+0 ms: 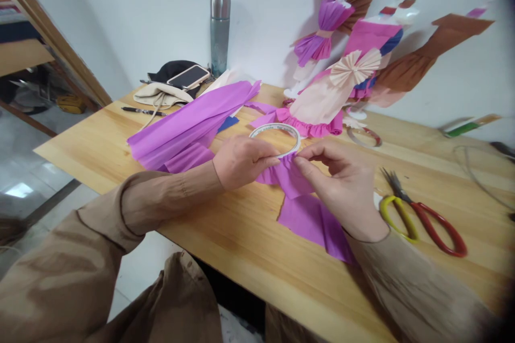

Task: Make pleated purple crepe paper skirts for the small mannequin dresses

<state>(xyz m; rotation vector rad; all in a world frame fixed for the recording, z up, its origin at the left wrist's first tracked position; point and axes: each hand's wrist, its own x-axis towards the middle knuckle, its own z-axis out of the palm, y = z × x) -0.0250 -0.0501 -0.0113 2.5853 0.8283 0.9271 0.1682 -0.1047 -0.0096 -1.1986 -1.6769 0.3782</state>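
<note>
My left hand is closed on the near left edge of a white tape ring, which it holds above the table. Along the ring's lower edge hangs a gathered purple crepe paper strip. My right hand pinches the strip's gathered top between thumb and fingers, at the right side of the ring. The strip's other end lies on the table beneath my right wrist. A larger folded purple sheet rests on the table behind my left forearm.
Open scissors with yellow and red handles lie right of my right hand. Paper-dressed figures lean at the wall. A bottle, a phone, a pen and a green-handled tool are on the wooden table.
</note>
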